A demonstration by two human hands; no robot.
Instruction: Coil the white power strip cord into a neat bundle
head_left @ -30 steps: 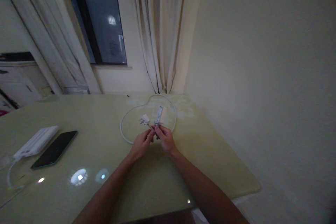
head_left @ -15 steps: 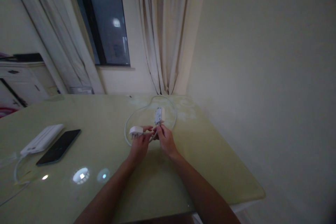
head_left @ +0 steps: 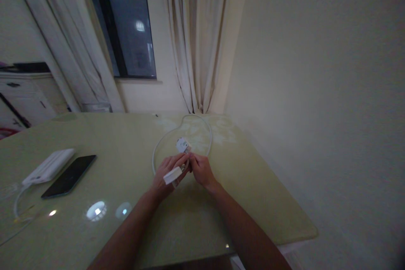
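A white extension cord lies in a wide loop on the table, and its two ends come together at my hands. My left hand is closed on the cord, with the white plug hanging over the back of its fingers. Beside it, my right hand pinches the cord close to the base of the white socket block. That block points away from me, tilted to the left, just beyond the fingertips. Both hands meet, so the exact crossing of the cord between the fingers is hidden.
On the left of the glossy table lie a black phone and a white power bank with a cable attached. A wall runs along the right side. Curtains and a window stand behind the table.
The plug has swung down towards me and turned over my left hand, which has shifted slightly left with its fingers wrapped further forward. The socket block has tipped to the left.
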